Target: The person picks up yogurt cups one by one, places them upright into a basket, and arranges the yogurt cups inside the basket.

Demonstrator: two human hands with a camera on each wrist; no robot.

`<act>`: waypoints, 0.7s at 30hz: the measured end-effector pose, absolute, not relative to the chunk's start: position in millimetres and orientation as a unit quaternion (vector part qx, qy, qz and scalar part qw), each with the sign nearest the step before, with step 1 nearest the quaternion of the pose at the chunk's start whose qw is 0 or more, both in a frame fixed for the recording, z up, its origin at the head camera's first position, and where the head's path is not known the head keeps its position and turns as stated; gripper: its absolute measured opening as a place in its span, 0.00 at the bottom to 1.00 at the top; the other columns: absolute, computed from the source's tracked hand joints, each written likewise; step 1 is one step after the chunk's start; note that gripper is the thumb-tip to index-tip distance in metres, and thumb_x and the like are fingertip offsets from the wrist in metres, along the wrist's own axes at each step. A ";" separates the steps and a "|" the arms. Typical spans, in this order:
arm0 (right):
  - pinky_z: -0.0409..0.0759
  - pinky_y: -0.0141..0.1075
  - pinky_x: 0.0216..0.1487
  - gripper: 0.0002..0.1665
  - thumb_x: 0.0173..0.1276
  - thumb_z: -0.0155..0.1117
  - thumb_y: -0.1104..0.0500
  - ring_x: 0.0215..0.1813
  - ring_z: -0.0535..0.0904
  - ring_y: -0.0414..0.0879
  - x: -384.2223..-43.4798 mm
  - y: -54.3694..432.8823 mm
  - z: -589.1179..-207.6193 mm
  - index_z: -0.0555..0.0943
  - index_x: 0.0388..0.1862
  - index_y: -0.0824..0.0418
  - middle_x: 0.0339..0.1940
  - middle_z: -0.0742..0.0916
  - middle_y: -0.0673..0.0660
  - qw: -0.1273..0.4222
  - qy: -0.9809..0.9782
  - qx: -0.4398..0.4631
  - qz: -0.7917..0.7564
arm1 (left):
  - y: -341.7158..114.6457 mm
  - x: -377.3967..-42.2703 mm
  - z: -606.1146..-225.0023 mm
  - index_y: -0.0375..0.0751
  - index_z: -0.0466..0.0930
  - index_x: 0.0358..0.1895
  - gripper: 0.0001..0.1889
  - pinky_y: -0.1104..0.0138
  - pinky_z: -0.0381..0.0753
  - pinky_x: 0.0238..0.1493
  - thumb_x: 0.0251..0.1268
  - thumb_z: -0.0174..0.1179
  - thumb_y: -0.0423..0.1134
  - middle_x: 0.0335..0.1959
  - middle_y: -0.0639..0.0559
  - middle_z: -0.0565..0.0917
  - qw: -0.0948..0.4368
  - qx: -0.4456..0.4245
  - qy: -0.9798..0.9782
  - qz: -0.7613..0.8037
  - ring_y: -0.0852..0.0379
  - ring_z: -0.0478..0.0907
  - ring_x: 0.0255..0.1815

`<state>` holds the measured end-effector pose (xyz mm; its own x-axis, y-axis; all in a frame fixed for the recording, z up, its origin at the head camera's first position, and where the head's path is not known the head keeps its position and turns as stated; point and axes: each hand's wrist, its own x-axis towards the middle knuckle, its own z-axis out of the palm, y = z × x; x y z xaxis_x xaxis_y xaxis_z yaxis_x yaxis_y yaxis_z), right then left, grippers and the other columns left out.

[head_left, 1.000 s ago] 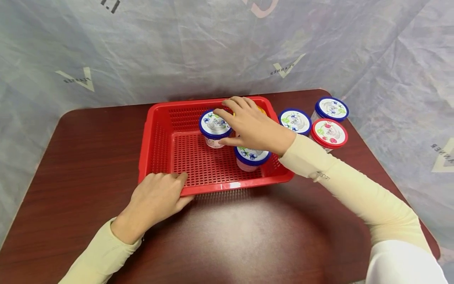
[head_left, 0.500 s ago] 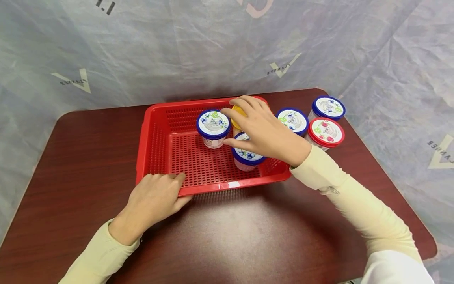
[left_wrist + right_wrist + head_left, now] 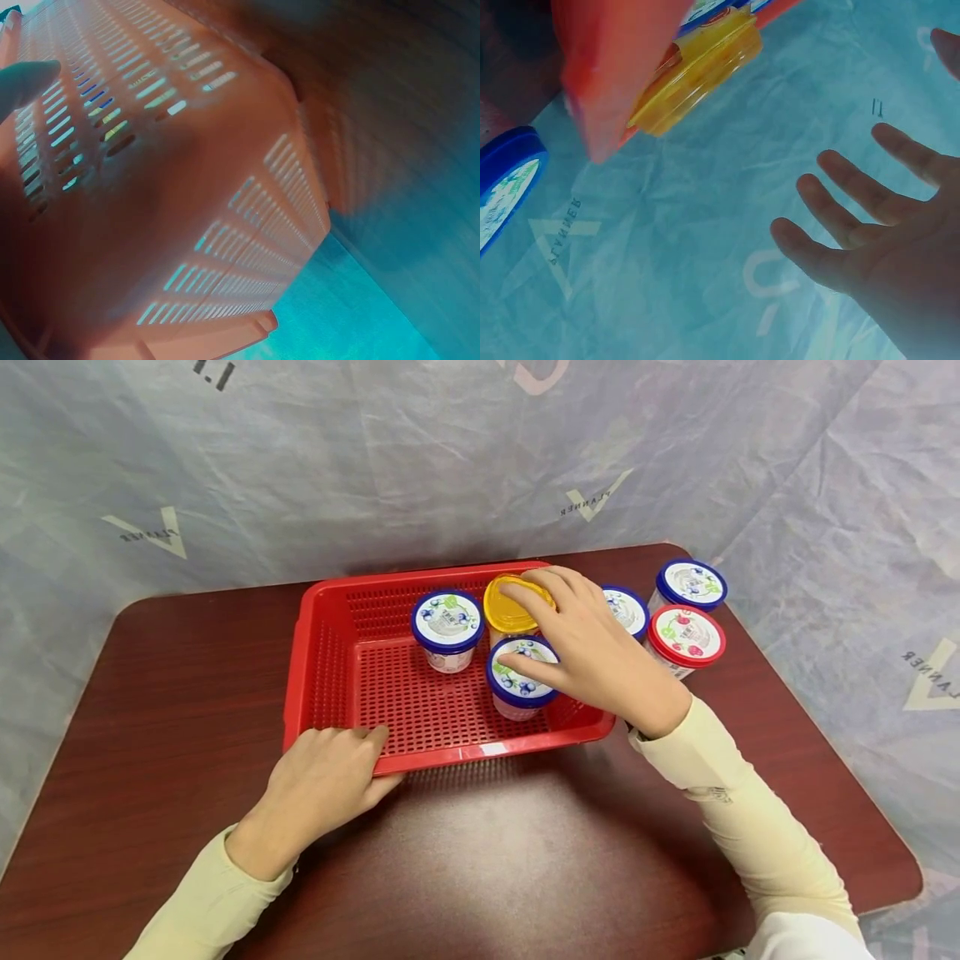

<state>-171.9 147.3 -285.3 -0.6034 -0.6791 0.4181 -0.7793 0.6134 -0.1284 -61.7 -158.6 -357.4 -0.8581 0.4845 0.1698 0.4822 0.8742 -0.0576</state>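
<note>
A red perforated plastic basket (image 3: 420, 578) stands on the table, tilted a little at the front. My left hand (image 3: 318, 793) grips its front left rim; the left wrist view shows the thumb (image 3: 28, 81) against the slotted outer wall. Inside sit two blue-lidded cups with blueberry prints, one near the middle (image 3: 447, 620) and one nearer the front (image 3: 517, 683), plus a yellow-lidded cup (image 3: 506, 610). My right hand (image 3: 600, 652) hovers over the basket's right side, fingers spread, holding nothing. In the right wrist view its fingers are apart from the yellow lid (image 3: 701, 71).
Right of the basket stand a blue-lidded cup (image 3: 630, 610) partly behind my right hand, a farther blue-lidded cup (image 3: 692, 583) and a red-lidded cup (image 3: 686, 635). The dark wooden table (image 3: 172, 668) meets a grey fabric backdrop (image 3: 337, 460) behind.
My right hand has moved right, away from the middle blue-lidded cup, uncovering the yellow lid and the front blue-lidded cup. My left hand keeps its hold on the basket.
</note>
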 end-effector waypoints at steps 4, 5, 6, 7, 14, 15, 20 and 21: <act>0.61 0.55 0.70 0.43 0.65 0.68 0.40 0.72 0.63 0.58 -168.6 156.2 -289.6 0.68 0.72 0.59 0.67 0.73 0.63 0.167 -0.892 0.389 0.160 | -159.4 -61.9 -357.6 0.43 0.73 0.25 0.22 0.63 0.68 0.13 0.53 0.70 0.57 0.12 0.58 0.63 0.088 -0.250 -0.964 0.008 0.58 0.62 0.10; 0.62 0.55 0.69 0.43 0.65 0.69 0.41 0.71 0.63 0.58 -167.8 159.1 -290.8 0.68 0.71 0.59 0.67 0.73 0.63 0.167 -0.894 0.382 0.164 | -159.5 -62.2 -357.6 0.43 0.73 0.26 0.22 0.63 0.68 0.13 0.53 0.71 0.57 0.12 0.58 0.63 0.088 -0.251 -0.964 0.008 0.58 0.62 0.10; 0.63 0.56 0.69 0.42 0.64 0.69 0.42 0.71 0.63 0.59 -167.0 162.3 -292.0 0.68 0.71 0.59 0.67 0.73 0.63 0.166 -0.896 0.375 0.170 | -159.7 -62.5 -357.7 0.43 0.73 0.26 0.22 0.63 0.67 0.13 0.53 0.70 0.57 0.12 0.58 0.63 0.088 -0.251 -0.964 0.009 0.58 0.62 0.10; 0.64 0.57 0.68 0.42 0.64 0.70 0.43 0.71 0.63 0.59 -166.0 166.2 -292.7 0.69 0.71 0.59 0.67 0.73 0.63 0.167 -0.898 0.368 0.173 | -159.3 -62.7 -357.7 0.43 0.73 0.26 0.22 0.63 0.67 0.13 0.53 0.70 0.57 0.12 0.58 0.63 0.088 -0.252 -0.964 0.008 0.58 0.62 0.10; 0.62 0.61 0.67 0.39 0.64 0.71 0.47 0.71 0.63 0.60 -166.3 188.6 -294.4 0.70 0.70 0.59 0.67 0.73 0.64 0.180 -0.910 0.325 0.184 | -159.6 -62.5 -356.9 0.41 0.76 0.28 0.22 0.62 0.70 0.13 0.52 0.71 0.57 0.12 0.57 0.65 0.084 -0.248 -0.965 0.007 0.57 0.64 0.10; 0.61 0.60 0.67 0.38 0.65 0.70 0.47 0.72 0.62 0.60 -167.9 190.3 -294.3 0.70 0.70 0.59 0.67 0.73 0.64 0.181 -0.911 0.322 0.184 | -159.8 -62.3 -356.9 0.41 0.76 0.29 0.22 0.61 0.71 0.14 0.52 0.71 0.57 0.12 0.57 0.65 0.083 -0.247 -0.966 0.008 0.57 0.65 0.10; 0.59 0.58 0.69 0.36 0.67 0.68 0.48 0.72 0.62 0.59 -175.9 199.1 -294.9 0.70 0.70 0.60 0.67 0.73 0.64 0.185 -0.914 0.307 0.193 | -159.7 -62.4 -357.3 0.41 0.77 0.29 0.22 0.62 0.70 0.14 0.52 0.71 0.57 0.12 0.57 0.66 0.080 -0.249 -0.965 0.007 0.57 0.65 0.10; 0.58 0.58 0.69 0.36 0.67 0.68 0.49 0.72 0.62 0.59 -177.2 201.7 -295.4 0.70 0.70 0.60 0.66 0.73 0.64 0.189 -0.913 0.304 0.194 | -159.4 -62.7 -357.1 0.41 0.76 0.29 0.22 0.62 0.70 0.14 0.53 0.71 0.57 0.12 0.57 0.65 0.081 -0.252 -0.964 0.007 0.57 0.64 0.10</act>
<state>-177.2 201.7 -295.4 -0.7440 -0.4814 0.4633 -0.6282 0.7401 -0.2399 -62.7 -159.4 -357.1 -0.8603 0.4865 0.1526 0.4841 0.8733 -0.0549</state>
